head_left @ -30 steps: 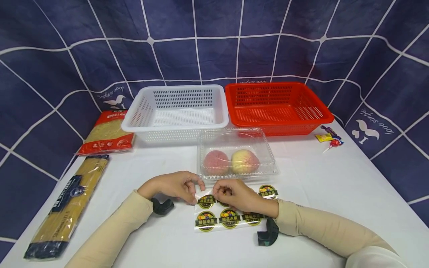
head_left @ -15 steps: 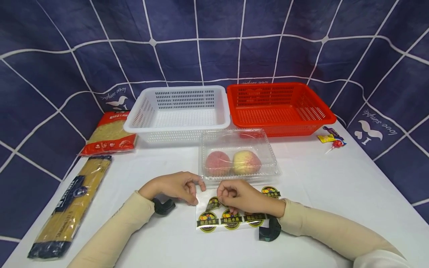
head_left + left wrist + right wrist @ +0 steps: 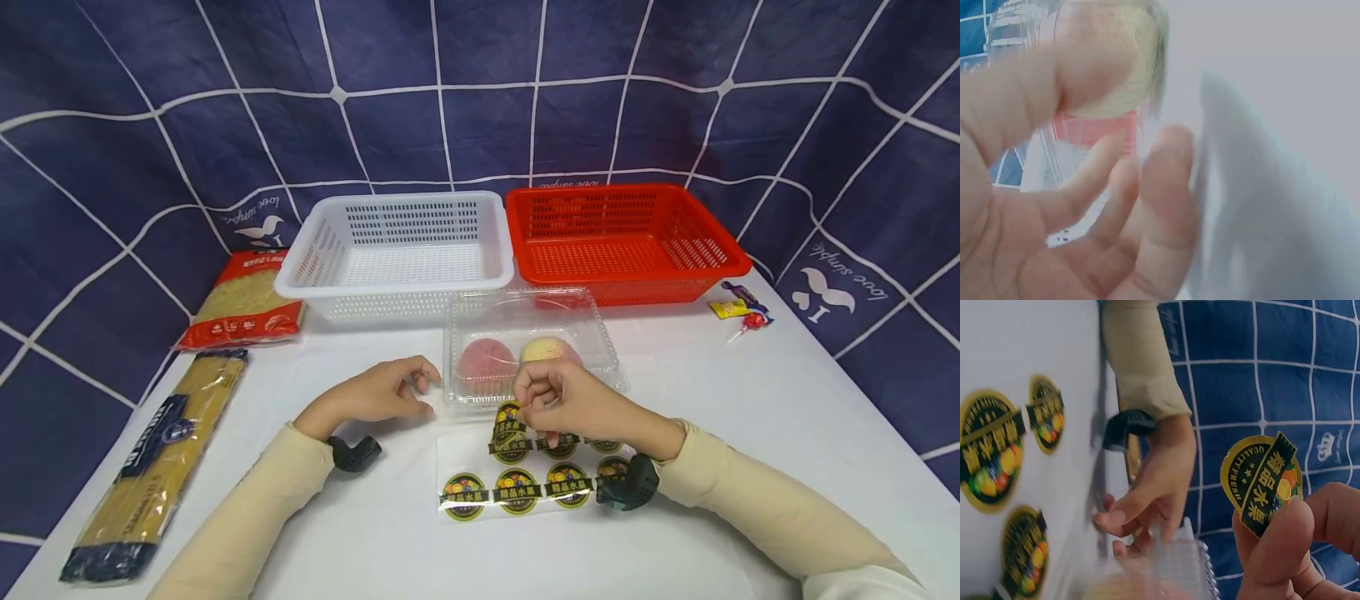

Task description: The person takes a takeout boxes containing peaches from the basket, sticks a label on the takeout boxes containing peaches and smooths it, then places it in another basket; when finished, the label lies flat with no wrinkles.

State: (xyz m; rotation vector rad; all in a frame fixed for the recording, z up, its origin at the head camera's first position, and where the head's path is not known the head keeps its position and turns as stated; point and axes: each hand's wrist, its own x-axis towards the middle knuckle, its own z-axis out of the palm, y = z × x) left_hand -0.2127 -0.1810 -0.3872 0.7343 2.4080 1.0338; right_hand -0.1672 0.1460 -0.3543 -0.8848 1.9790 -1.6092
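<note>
A round black-and-gold fruit sticker (image 3: 1263, 478) is pinched between thumb and finger of my right hand (image 3: 581, 404). In the head view the sticker hangs above its sheet (image 3: 461, 454), which bears several like it. My left hand (image 3: 378, 393) holds nothing; its fingers are loosely bent, left of a clear plastic clamshell box (image 3: 517, 312). Inside the closed box sit two peaches, one pink (image 3: 486, 362) and one yellow-and-red (image 3: 546, 347), the second partly hidden by my right hand. The left wrist view shows bent fingers (image 3: 1166, 206) with the box behind them.
A white basket (image 3: 393, 287) and a red basket (image 3: 630, 287) stand behind the box. On the left lie a red pasta bag (image 3: 243, 304) and a spaghetti pack (image 3: 161, 458). Wrapped candies (image 3: 738, 307) lie far right.
My right hand has peeled a sticker from the sheet's upper left and lifted it forward and right, toward the box. My left hand has come away from the sheet, moving slightly left and forward.
</note>
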